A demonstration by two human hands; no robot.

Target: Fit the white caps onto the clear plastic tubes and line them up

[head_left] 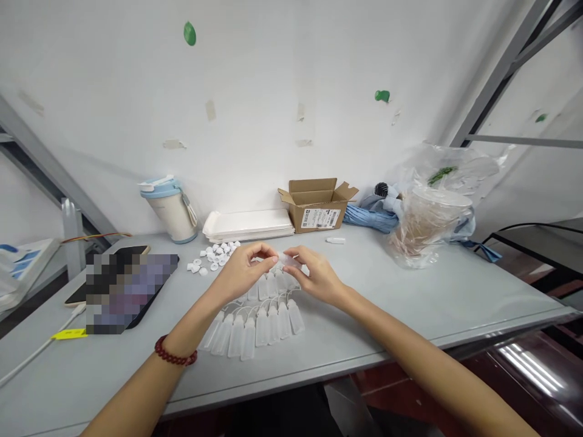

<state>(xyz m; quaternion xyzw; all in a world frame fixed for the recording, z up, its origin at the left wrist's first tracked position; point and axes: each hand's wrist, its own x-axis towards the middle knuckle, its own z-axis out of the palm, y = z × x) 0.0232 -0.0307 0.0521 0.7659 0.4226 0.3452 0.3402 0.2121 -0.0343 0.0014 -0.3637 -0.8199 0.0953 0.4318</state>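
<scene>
My left hand [246, 267] and my right hand [314, 273] meet above the grey table [410, 291], fingers pinched together on a small clear plastic bottle [286, 260] held between them. The left fingertips pinch at its left end, perhaps on a small cap; I cannot make that out. Below the hands lie several small translucent squeeze bottles [259, 325] in rows. A scatter of several white caps [214, 256] lies just left of the left hand. One single bottle [336, 240] lies farther back. A red bead bracelet [175, 355] is on my left wrist.
At the back stand a white and blue jug [170, 209], stacked white trays [248, 224], an open cardboard box [317, 206], blue cloth [368, 217] and a clear plastic bag [432, 212]. A phone with a blurred screen [118, 288] and its white cable [40, 349] lie at left.
</scene>
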